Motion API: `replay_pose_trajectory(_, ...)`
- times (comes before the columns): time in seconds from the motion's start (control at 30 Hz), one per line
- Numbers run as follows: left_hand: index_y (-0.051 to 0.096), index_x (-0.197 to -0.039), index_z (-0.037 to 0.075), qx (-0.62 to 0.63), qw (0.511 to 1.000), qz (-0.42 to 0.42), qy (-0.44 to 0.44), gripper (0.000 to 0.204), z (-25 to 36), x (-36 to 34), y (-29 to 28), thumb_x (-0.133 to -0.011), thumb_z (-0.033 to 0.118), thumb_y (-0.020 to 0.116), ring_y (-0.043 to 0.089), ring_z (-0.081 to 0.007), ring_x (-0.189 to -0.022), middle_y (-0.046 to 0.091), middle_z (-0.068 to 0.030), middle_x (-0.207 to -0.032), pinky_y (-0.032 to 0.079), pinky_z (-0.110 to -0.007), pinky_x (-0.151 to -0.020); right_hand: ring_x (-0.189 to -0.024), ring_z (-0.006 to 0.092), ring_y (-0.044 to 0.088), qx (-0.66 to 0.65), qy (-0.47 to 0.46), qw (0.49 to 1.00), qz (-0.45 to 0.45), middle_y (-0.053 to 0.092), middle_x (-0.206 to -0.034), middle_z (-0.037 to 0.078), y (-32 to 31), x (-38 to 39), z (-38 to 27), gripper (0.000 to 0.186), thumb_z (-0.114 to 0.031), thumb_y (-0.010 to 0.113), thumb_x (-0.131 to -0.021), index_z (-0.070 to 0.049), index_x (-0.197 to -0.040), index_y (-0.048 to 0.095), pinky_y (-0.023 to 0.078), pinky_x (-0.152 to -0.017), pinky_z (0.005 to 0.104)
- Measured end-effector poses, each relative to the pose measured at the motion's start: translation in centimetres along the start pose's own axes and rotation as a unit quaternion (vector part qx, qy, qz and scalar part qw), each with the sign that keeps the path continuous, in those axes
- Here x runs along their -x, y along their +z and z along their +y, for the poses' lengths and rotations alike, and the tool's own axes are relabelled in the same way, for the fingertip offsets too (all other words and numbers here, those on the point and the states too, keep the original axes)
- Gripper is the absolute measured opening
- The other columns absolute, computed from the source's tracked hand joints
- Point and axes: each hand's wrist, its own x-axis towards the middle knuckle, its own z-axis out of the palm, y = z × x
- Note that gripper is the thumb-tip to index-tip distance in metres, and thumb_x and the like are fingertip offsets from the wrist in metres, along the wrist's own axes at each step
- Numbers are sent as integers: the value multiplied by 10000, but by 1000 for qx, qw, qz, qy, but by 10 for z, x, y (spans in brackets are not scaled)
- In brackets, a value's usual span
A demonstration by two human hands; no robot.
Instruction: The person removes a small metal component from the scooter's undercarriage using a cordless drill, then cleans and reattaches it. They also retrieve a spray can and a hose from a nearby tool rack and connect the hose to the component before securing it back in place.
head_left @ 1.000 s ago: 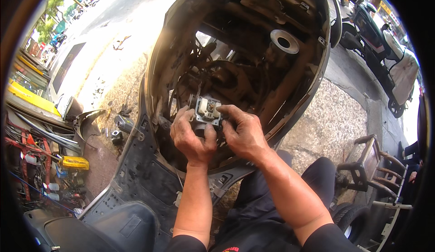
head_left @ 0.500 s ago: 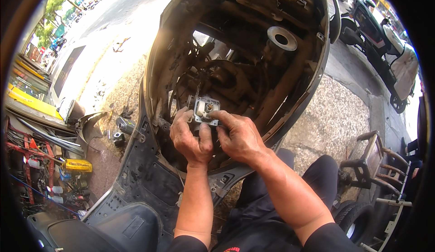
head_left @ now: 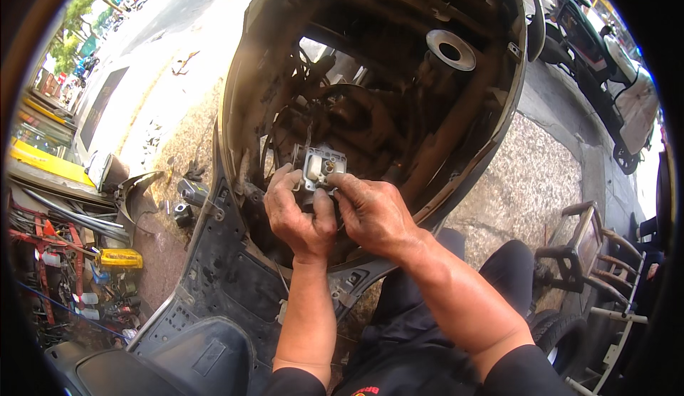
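Observation:
A small silver carburetor (head_left: 333, 158) sits low in the hollow scooter body, its open side with a pale float (head_left: 314, 168) turned up toward me. My left hand (head_left: 293, 214) is curled round its left and lower edge, with the thumb beneath. My right hand (head_left: 377, 214) is closed at the lower right part, its fingertips bent in close to the float and the brass parts. What the right fingertips press on is partly hidden by the fingers themselves.
The scooter body's rim (head_left: 510, 121) encircles both hands, with a round metal ring (head_left: 451, 50) inside. Cluttered tools and a yellow case (head_left: 120, 258) lie at left. A wooden stool (head_left: 581, 243) and a tire (head_left: 563, 339) stand at right, a parked scooter (head_left: 595, 68) beyond.
The view has shifted slightly, so the scooter body's rim looks wider. Both hands stay at the carburetor, and the right fingertips have moved only a little.

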Motion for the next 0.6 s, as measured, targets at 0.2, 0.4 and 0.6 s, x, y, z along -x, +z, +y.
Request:
replay_pose_trajectory(0.2, 646, -1111, 8, -7, 1000, 0, 1, 383, 0, -2, 0, -795, 221, 684, 638, -421, -1072, 688, -226, -1206, 490, -488, -983, -741, 441, 702, -7, -28, 1000, -11, 704, -820, 233, 0, -2, 3, 247, 15, 665, -917, 1, -1164, 666, 555, -619, 460)
replay_pose_trajectory(0.4, 645, -1111, 4, -14, 1000, 0, -10, 385, -2, 3, 3, -795, 221, 682, 639, -432, -1079, 690, -225, -1207, 489, -498, -991, -721, 439, 697, -5, -15, 999, -28, 702, -804, 232, 1, 3, 8, 265, 3, 658, -917, 15, -1181, 660, 551, -610, 470)
replay_pose_trajectory(0.6, 650, -1125, 7, -16, 1000, -3, 10, 392, 1, -2, 1, -817, 246, 687, 641, -429, -1107, 693, -220, -1203, 490, -496, -1002, -779, 444, 704, -3, -7, 1000, -4, 719, -853, 245, -1, 4, 4, 298, -48, 638, -900, 12, -1189, 674, 567, -670, 502)
